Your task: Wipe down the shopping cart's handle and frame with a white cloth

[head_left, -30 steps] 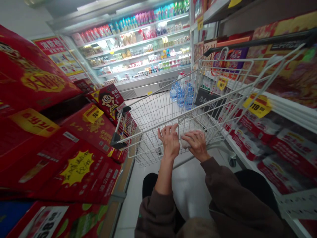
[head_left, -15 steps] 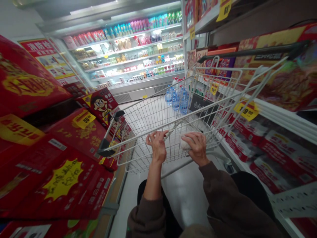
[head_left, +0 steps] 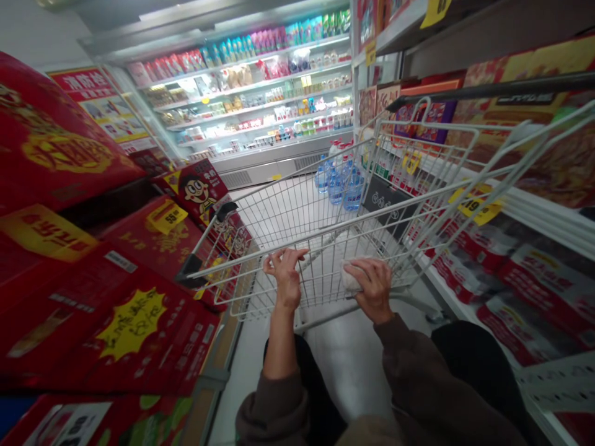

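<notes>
A wire shopping cart [head_left: 260, 297] stands across the aisle before me, its long side facing me. My left hand [head_left: 286, 275] is at the upper rail of that side, with its fingers curled at the rail. Farther right, my right hand [head_left: 374, 282] is closed on a crumpled white cloth [head_left: 351, 277], held against the wire side. The fingers cover part of the cloth. The cart's dark handle [head_left: 493, 87] is at the upper right, and its basket shows bare wire.
Red gift boxes [head_left: 153, 266] are stacked close on the left. Shelves with packaged goods [head_left: 539, 291] line the right side. Beyond the cart stand several blue water bottles [head_left: 344, 183] on the floor, before a lit refrigerated display [head_left: 260, 148].
The view has shifted slightly. My left hand has moved a little left along the rail, and my right hand has moved slightly down with the cloth still in it.
</notes>
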A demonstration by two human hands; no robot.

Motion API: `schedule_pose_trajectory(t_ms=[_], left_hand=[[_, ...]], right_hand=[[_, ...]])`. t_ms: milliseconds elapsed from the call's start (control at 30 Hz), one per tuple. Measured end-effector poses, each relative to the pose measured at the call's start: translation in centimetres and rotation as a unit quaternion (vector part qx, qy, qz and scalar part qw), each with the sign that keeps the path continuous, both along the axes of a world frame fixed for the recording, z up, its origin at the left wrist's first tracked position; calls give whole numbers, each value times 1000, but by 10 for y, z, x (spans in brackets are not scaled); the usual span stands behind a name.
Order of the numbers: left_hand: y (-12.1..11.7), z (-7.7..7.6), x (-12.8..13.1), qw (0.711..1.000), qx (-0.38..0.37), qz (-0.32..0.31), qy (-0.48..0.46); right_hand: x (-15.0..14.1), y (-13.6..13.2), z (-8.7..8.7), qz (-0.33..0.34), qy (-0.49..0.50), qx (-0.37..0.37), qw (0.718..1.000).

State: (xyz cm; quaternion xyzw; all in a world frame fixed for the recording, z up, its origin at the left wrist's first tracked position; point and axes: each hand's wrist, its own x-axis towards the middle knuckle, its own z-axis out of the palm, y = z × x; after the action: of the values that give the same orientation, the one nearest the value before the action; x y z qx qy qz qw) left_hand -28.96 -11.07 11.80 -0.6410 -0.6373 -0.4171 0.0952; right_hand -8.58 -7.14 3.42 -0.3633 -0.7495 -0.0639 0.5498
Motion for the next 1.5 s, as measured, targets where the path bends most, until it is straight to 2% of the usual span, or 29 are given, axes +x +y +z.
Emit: schedule_pose_trajectory(t_ms=[267,333,400,533,633,733,833,933,1000,1100,1167,1233,1367,1433,1500], left_hand=[[-16,-4,-19,1000,-13,7,-7],[-20,-9,-19,999,12,32,1],[-24,-17,-14,995,68,75,9],[-28,-23,9,977,164,134,-8],[-28,-15,28,975,188,114,-36],[-27,-5,40,984,161,67,-40],[-26,-2,44,989,130,59,-44],[-26,-6,44,992,108,50,-42],[-27,-8,45,994,100,41,-34],[-26,-8,48,995,88,44,-30],[-26,-7,50,996,77,44,-32],[-26,-7,49,997,68,38,-28],[-25,-8,43,999,49,14,-11],[-25,-8,42,999,52,1,-12],[-25,-8,41,998,60,-2,-20]], right_hand=[[-10,-13,-1,22,-8,25,999],[-12,-17,0,30,-14,34,999],[-13,-20,3,40,-28,42,998],[-12,-21,24,56,-55,74,994],[-15,-18,44,36,-39,106,993],[-21,-16,46,15,-23,135,990],[-28,-19,27,18,-58,155,986],[-27,-24,15,37,-113,129,985],[-24,-27,25,42,-122,113,985],[-19,-25,53,25,-86,130,988],[-21,-21,62,13,-63,139,988],[-26,-19,54,11,-70,133,989],[-36,-22,22,29,-134,113,984],[-36,-24,22,34,-150,102,983],[-34,-25,36,27,-137,106,985]])
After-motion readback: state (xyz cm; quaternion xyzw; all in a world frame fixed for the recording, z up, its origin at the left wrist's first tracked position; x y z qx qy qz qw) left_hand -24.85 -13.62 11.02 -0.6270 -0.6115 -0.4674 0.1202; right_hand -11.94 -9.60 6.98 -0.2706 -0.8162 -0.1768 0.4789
